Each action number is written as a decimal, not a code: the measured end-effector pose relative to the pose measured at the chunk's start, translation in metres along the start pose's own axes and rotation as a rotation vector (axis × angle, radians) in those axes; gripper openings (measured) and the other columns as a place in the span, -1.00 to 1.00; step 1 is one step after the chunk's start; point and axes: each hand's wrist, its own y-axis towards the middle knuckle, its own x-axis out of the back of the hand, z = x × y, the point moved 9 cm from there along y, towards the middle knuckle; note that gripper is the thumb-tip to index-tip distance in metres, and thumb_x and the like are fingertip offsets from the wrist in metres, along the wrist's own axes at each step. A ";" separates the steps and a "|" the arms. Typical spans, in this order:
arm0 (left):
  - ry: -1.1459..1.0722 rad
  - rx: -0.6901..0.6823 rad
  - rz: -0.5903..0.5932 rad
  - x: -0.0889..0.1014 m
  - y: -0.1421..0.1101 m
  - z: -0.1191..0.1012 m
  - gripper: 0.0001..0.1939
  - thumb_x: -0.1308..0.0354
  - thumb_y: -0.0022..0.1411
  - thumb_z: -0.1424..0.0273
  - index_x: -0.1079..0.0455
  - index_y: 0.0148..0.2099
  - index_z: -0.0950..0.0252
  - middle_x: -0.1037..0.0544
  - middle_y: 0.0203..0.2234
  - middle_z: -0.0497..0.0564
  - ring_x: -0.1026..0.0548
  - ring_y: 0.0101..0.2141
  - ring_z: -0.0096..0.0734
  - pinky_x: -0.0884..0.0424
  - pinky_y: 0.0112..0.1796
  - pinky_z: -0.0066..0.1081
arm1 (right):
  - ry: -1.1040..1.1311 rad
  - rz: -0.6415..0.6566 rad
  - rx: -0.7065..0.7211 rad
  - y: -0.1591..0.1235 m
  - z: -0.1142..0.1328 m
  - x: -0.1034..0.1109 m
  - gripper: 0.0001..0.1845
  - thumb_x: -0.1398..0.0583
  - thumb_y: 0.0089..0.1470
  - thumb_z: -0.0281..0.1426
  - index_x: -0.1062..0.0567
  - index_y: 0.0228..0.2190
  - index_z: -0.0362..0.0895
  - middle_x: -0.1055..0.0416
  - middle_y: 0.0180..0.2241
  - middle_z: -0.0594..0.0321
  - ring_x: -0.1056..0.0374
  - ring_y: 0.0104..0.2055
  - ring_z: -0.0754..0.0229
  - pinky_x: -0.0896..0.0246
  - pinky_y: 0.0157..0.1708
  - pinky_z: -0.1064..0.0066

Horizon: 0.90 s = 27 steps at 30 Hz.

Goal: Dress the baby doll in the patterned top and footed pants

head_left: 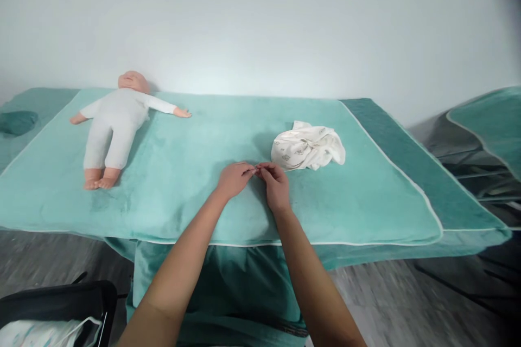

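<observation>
Reaches both bare forearms forward over the green cover [228, 124], bringing left hand [236, 180] and right hand [278, 184] together near the middle, with fingertips meeting. Pinches thumb and fingers closed on each side, seemingly around something tiny; cannot tell what, as too small to make out. Bends the right fingers inward, just beside the near left edge of a crumpled white cloth [308, 146] with small grey prints. Cannot tell whether touching that cloth or merely overlapping it in view. Shows the cloth lying in a loose heap on the cover, right of centre, with folds gathered at its middle. Shows a doll [116, 119] well apart to the left, flat on its back on the same cover, head towards the white wall [260, 38], feet towards the near edge, arms spread wide, dressed in a white suit with hands and feet bare. Shows a darker green bundle [18, 123] at the far left, and another green cloth [492, 124] at the right edge of view. Includes, at lower left, a black chair [57, 299] bearing a white item [36, 333] with pale blue marks, above grey floor [378, 293].
</observation>
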 end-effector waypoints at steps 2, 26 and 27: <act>-0.259 0.079 -0.042 0.006 0.001 0.008 -0.75 -0.14 0.36 0.27 -0.58 -0.28 0.27 -0.61 -0.37 0.01 -0.50 -0.33 -0.38 -0.33 -0.23 -0.37 | -0.019 -0.013 0.003 -0.001 0.000 0.002 -0.78 -0.27 0.16 -0.17 -0.56 -0.24 -0.04 -0.53 -0.27 0.29 -0.41 -0.26 0.21 -0.39 -0.15 0.32; -1.626 0.281 -0.152 0.042 -0.009 0.063 -0.39 0.04 0.51 0.06 0.10 -0.55 0.21 0.09 -0.80 -0.26 0.16 -0.78 -0.64 0.12 -0.66 -0.44 | -0.626 -0.268 0.328 0.042 0.127 0.084 -0.45 -0.15 0.27 -0.03 -0.30 -0.64 -0.06 -0.18 -0.64 0.34 -0.14 -0.54 0.24 -0.09 -0.46 0.34; -1.636 0.296 -0.152 0.041 -0.009 0.064 -0.39 0.04 0.51 0.06 0.10 -0.55 0.21 0.09 -0.80 -0.26 0.15 -0.77 -0.63 0.10 -0.65 -0.44 | -0.783 -0.301 0.385 0.051 0.140 0.090 -0.56 -0.17 0.24 -0.06 -0.38 -0.55 -0.07 -0.31 -0.55 0.29 -0.25 -0.45 0.18 -0.21 -0.36 0.29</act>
